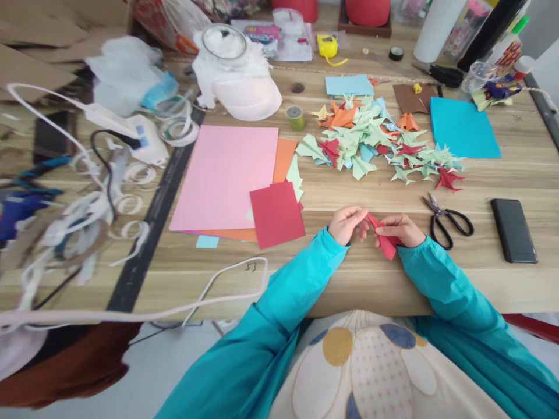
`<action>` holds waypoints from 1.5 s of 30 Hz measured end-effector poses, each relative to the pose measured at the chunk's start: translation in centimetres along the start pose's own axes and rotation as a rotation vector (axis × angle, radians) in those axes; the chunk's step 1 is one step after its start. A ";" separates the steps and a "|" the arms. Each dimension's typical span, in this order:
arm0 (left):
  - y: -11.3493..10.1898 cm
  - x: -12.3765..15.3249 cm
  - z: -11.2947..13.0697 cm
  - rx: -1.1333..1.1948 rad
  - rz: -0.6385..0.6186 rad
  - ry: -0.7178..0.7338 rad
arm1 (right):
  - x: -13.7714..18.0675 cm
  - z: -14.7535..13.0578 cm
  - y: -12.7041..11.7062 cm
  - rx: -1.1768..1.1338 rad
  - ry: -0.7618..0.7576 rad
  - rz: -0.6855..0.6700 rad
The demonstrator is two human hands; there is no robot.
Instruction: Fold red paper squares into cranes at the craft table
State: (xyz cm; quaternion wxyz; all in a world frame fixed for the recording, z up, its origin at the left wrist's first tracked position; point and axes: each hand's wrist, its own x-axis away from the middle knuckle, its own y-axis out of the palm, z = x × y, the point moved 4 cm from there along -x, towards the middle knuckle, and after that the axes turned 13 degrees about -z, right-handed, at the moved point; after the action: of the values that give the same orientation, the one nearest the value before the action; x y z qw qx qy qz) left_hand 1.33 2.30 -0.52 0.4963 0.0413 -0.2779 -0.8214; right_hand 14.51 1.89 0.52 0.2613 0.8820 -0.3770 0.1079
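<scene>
A folded piece of red paper (386,241) is held between both hands just above the wooden table (349,273) near its front edge. My left hand (347,224) pinches its upper left tip. My right hand (399,228) grips its middle and right side, fingers closed over it. Both arms wear teal sleeves. A red paper square (276,214) lies to the left of my hands. A heap of folded paper figures (375,142) in green, red, orange and blue lies further back.
Pink (225,174) and orange sheets lie left of centre. Black scissors (448,218) and a dark phone (513,230) lie to the right. A teal sheet (463,128) sits at back right. Cables, tape rolls and a white cap (238,75) crowd the left and back.
</scene>
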 end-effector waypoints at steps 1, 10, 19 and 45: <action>0.1 0.0 0.0 -0.015 0.006 0.009 | 0.0 0.0 0.0 0.012 -0.009 0.008; 1.0 0.5 0.1 -0.231 0.019 0.026 | -0.2 0.1 0.0 0.137 -0.093 -0.001; 1.0 0.6 0.2 -0.249 -0.034 0.032 | -0.1 0.1 0.2 0.118 -0.063 -0.047; 0.5 0.3 0.4 -0.203 0.008 0.044 | 0.1 -0.1 0.2 0.093 -0.053 0.000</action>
State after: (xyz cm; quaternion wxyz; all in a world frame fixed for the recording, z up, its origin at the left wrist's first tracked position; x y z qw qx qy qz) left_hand 1.40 2.09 0.15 0.5073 0.0078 -0.1823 -0.8422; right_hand 14.41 1.74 0.71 0.2100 0.8957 -0.3785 0.1019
